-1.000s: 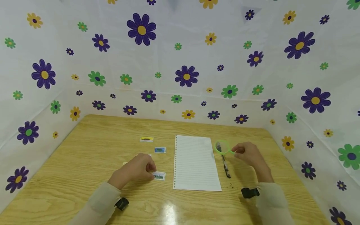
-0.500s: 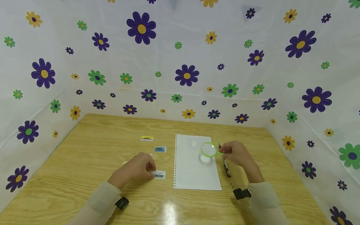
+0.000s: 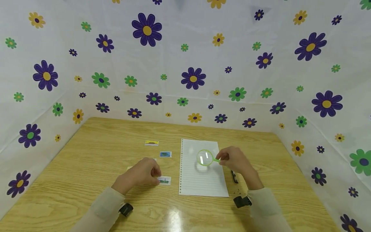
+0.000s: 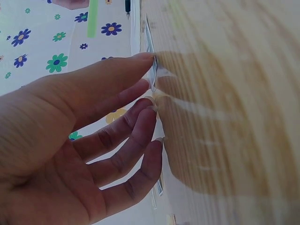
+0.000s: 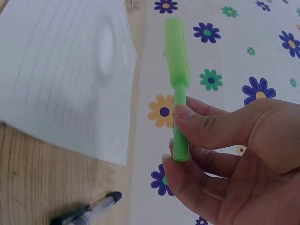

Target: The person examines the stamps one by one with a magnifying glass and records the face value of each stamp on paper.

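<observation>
In the head view my right hand [image 3: 237,159] pinches the handle of a small green magnifying glass [image 3: 204,158], its lens held over a lined sheet of paper [image 3: 197,183]. Seen edge-on in the right wrist view, the magnifying glass [image 5: 176,51] has its handle between thumb and fingers. My left hand [image 3: 140,173] rests on the table, thumb and fingertips at the left edge of a stamp [image 3: 165,180] with a green picture. In the left wrist view the thumb tip touches that stamp [image 4: 150,40], while the bent fingers rest spread beside it.
A blue stamp [image 3: 166,154] and a yellow stamp [image 3: 152,142] lie farther back. Other small paper pieces are mostly hidden behind the left hand. A pen [image 3: 234,177] lies right of the paper, partly under the right hand, with dark crumbs [image 3: 237,192] near it. Flowered cloth [image 3: 162,64] surrounds the wooden table.
My right hand has carried the magnifying glass leftward, from over the pen to over the lined paper. The left hand has stayed at the green-picture stamp.
</observation>
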`<state>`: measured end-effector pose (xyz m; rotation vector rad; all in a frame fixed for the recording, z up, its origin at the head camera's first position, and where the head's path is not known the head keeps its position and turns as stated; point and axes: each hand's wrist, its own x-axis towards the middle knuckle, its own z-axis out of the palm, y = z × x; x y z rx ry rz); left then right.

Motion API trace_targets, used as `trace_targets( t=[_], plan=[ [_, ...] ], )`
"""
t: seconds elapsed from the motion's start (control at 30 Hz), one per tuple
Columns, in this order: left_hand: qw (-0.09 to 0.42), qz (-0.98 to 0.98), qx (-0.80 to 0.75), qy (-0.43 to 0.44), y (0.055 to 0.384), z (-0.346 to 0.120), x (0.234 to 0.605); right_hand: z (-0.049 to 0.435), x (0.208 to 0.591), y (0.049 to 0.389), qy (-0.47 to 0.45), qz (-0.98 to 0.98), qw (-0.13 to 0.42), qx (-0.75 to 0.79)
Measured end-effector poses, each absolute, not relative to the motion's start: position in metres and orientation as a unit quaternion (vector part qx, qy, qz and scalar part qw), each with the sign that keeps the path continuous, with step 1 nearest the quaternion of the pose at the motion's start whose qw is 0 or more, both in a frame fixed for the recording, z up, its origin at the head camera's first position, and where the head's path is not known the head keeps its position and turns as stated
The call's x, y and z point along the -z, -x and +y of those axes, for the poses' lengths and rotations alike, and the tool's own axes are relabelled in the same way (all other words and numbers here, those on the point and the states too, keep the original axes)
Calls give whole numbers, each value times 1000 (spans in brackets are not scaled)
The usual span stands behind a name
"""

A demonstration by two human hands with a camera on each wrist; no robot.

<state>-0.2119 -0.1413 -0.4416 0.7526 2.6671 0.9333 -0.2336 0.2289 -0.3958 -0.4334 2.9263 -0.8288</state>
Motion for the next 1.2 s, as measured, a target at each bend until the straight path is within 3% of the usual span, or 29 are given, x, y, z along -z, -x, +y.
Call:
trace_targets(
  t=[1.2],
  plan=[
    [95,910,-304,-266,211,-140,441,154,402,220,206,948,50,239]
  ],
)
